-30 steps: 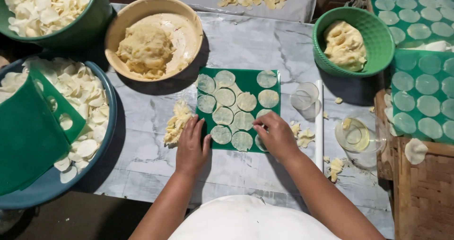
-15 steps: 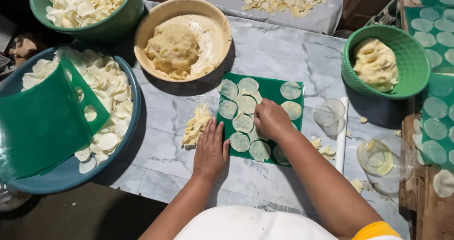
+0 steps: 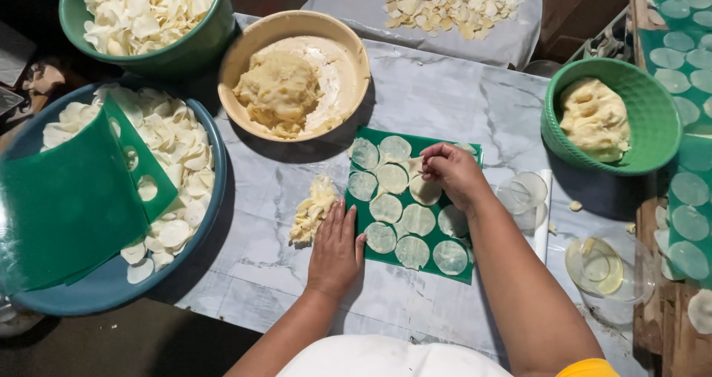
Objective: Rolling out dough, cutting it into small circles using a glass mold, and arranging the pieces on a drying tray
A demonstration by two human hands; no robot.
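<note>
- A green plastic sheet is seen flat on the marble table, just past centre of the view, covered w/ thin round dough discs set in rows.
- The sheet's long axis is seen running approx. 12-to-6 o'clock, tilted a little toward 5.
- The right hand is placed over the sheet's upper part; fingertips are pinched together on the edge of a disc near the top, at about 10 o'clock from the knuckles. Whether the disc is lifted clear can't be told.
- The right forearm is brought in from 5 o'clock, wrist bent, palm down, so the right hand is the nearer one to the discs.
- The left hand is laid flat, fingers together and extended toward 12 o'clock, pressed on the sheet's left edge w/ nothing gripped; the sheet lies at 3 o'clock from it.
- A small heap of dough scraps is seen touching the left fingertips, at approx. 11 o'clock.
- A tan bowl w/ a dough lump is set at 11 o'clock from the sheet; a green basket w/ more dough at 2 o'clock.
- A big blue tray at 9 o'clock is loaded w/ cut discs and a folded green sheet; a green tub of discs is behind it.
- A clear round cutter is seen at 3 o'clock, just beside the right wrist.
</note>
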